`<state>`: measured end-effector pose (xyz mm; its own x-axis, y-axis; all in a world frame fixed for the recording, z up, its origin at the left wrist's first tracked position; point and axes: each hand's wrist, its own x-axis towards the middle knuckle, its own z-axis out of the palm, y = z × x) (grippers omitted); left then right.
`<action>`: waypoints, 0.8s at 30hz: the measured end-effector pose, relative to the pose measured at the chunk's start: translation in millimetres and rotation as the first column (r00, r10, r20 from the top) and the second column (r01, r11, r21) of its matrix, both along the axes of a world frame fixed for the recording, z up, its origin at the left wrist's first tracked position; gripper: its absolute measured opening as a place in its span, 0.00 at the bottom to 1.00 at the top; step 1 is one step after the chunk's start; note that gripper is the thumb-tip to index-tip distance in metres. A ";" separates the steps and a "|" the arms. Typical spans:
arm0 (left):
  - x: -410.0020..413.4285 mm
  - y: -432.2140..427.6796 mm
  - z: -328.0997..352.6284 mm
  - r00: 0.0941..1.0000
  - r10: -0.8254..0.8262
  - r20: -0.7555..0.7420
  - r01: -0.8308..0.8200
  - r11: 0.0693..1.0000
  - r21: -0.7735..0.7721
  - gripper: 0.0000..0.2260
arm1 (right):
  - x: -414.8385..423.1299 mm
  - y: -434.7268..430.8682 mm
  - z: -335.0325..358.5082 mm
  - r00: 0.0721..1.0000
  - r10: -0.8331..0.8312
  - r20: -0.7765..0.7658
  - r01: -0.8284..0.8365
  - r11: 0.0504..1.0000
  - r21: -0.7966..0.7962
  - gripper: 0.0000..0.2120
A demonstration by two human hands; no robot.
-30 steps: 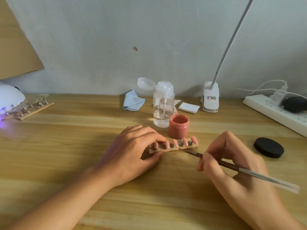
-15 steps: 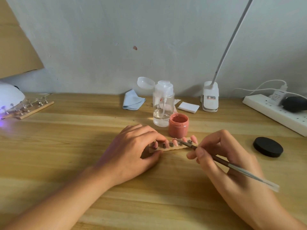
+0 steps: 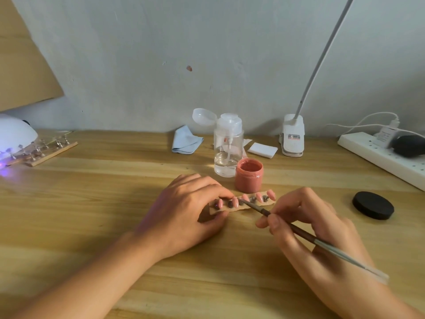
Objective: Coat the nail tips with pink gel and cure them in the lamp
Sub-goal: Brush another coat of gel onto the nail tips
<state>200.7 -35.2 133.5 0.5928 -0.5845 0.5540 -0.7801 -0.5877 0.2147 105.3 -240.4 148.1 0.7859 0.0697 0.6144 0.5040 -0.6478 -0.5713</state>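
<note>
In the centre of the frame the left hand (image 3: 184, 210) pinches the left end of the wooden strip (image 3: 240, 208) carrying the pink nail tips (image 3: 235, 202), which lies on the table (image 3: 92, 215) just below the open gel jar (image 3: 248, 174), while the right hand (image 3: 315, 229), fingers curled round the brush (image 3: 340, 254), touches its bristles to a middle tip.

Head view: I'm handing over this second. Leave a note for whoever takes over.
Left hand pinches the left end of the wooden strip, steadying it on the table.
Right hand holds the brush, bristles on one of the middle nail tips.
The open pink gel jar stands just behind the strip; a black lid lies to the right. The lamp is far left, glowing, with another strip at its mouth.
Done: the nail tips look pink. Left: finish this coat, then cure the strip in the lamp.
</note>
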 end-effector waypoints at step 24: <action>-0.6 -0.4 1.1 1.000 0.000 0.011 0.000 1.000 -0.015 0.09 | 4.2 -7.8 2.1 0.990 -0.126 -0.066 0.136 0.975 0.177 0.04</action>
<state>200.1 -35.6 134.6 0.5865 -0.5758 0.5696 -0.7824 -0.5846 0.2146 109.5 -248.2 150.3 0.8135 -0.1440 0.5635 0.3869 -0.5895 -0.7091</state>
